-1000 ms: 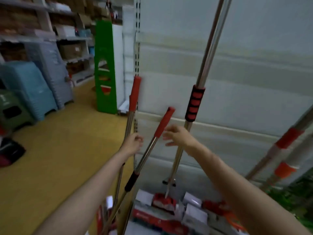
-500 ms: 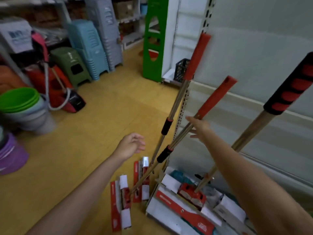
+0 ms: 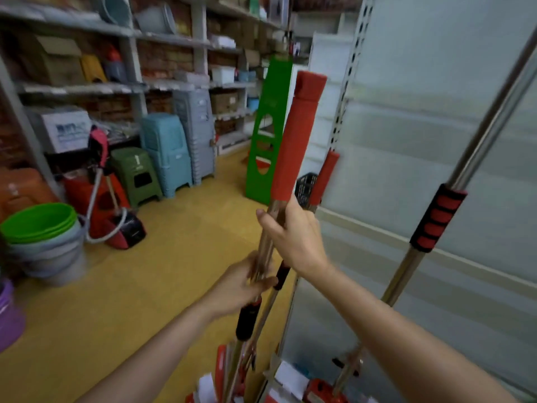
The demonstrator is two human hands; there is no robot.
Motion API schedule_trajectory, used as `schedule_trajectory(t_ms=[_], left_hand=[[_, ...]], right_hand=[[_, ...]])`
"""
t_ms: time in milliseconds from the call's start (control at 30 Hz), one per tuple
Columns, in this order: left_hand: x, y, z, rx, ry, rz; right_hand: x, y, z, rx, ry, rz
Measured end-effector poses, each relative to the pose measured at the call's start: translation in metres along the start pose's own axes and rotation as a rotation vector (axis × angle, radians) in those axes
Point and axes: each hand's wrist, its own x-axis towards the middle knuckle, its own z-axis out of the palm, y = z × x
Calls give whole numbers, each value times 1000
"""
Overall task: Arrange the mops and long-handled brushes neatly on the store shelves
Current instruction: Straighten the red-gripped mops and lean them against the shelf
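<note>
Mop pole (image 3: 491, 123) glossy metal; grip (image 3: 293, 141) matt red foam.

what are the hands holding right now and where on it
Both hold the mop pole with the red foam grip. The right hand wraps the bare metal shaft just below that grip; the left hand closes on the shaft lower down, above a black collar.

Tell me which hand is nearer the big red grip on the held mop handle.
Right. The right hand grasps the shaft just under the red grip; the left hand holds lower down.
</note>
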Motion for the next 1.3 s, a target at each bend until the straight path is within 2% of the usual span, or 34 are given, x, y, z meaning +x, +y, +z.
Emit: schedule_trajectory(t_ms=[133,300,400,633,767,933,1167,1300], left_hand=[[-6,62,15,-105,66,235],[13,134,46,-33,99,378],[22,160,64,-27,43,367],[26,230,106,-207,-65,324],[34,256,120,-229,-57,361],[54,281,127,-413,-77,229],[65,296,122,-211,-51,340],[64,305,115,-259,-68,322]], right_hand=[[0,-37,-73,7,103,-114],[-9,-52,-160,32,135,-80],[-14,-57,-192,7,143,-55],[-32,-58,-254,-135,305,-47],[-31,-55,-276,-135,354,-24],[-20,-51,-300,-173,397,1],[-8,-47,-314,-141,404,5],[-3,-49,-319,-109,408,-29]])
